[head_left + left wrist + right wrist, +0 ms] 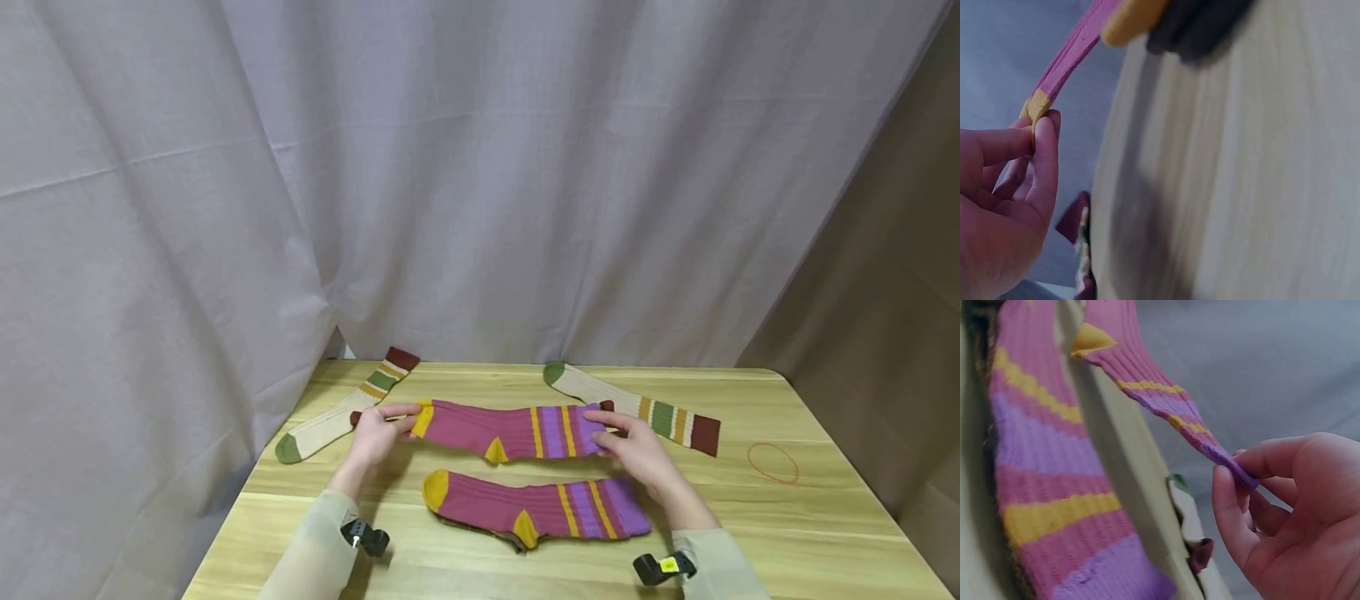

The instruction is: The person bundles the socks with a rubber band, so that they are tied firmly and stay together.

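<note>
A magenta sock (480, 425) with yellow toe and heel and purple-and-yellow stripes is stretched lengthwise between my two hands, raised over the table. My left hand (380, 433) pinches its yellow toe between thumb and fingers, as the left wrist view shows. At the other end, my right hand (633, 442) pinches the purple cuff (1244, 475). Nearer to me lies a matching magenta sock (487, 504), flat, toe to the left, with a dark edge showing beneath it.
A cream sock (330, 425) with green toe lies slanted at the back left. Another cream sock (600, 387) lies at the back right. Small dark red patches (607, 406) show beside the raised sock. An orange loop (772, 463) lies on the wooden table (840, 517); grey curtain (480, 208) hangs behind.
</note>
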Demonstrator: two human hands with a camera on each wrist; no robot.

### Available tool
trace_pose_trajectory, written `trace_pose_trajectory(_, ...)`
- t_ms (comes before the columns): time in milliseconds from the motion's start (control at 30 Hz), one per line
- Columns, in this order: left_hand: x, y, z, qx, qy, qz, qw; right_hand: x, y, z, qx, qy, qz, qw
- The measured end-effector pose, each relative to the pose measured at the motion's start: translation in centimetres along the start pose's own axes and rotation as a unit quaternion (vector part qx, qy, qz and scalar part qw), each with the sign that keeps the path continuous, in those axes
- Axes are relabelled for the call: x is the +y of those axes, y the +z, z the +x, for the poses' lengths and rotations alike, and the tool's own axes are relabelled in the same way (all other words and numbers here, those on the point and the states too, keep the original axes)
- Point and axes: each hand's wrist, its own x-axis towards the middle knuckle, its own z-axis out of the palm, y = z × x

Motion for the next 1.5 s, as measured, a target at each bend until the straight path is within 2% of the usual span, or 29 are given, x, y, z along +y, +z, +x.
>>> trace_pose_trajectory(200, 0.8, 0.4, -0.4, -0.017, 0.011, -0.028, 0.9994, -0.3, -1.3, -1.0, 0.019, -0.009, 0.040, 0.9990)
trace_pose_trajectory(367, 1.2, 0.8, -0.8, -0.026, 0.014, -0.039, 0.9988, -0.6, -2.3, -1.9, 0.014, -0.019, 0.055, 0.9982)
trace_pose_trajectory(567, 1.1, 1.2, -2.0, -0.030, 0.031, -0.062, 0.9971, -0.9, -3.3, -3.4, 0.027, -0.015, 0.016, 0.9994)
trace_pose_trajectory(700, 0.5, 1.4, -3.2, -0.032, 0.026, -0.077, 0.9961, -0.6, -3.5, -4.4, 0.030, -0.008, -0.022, 0.9993)
trace_pose_trajectory(900, -0.1, 1.8, -4.7, -0.025, 0.016, -0.097, 0.9949, -0.9, -4.1, -5.0, 0.021, -0.023, -0.030, 0.9991)
trace_pose_trajectory(1067, -0.1, 1.9, -5.3, -0.031, 0.014, -0.110, 0.9934, -1.1, -5.0, -5.4, 0.002, -0.032, -0.022, 0.9993)
trace_pose_trajectory(1333, 0.9, 1.7, -5.8, -0.056, 0.014, -0.080, 0.9951, -1.0, -6.0, -5.9, -0.031, 0.006, -0.018, 0.9993)
trace_pose_trajectory(1500, 1.3, 1.4, -6.2, -0.072, 0.007, -0.057, 0.9957, -0.9, -6.3, -6.1, -0.046, 0.004, -0.033, 0.9984)
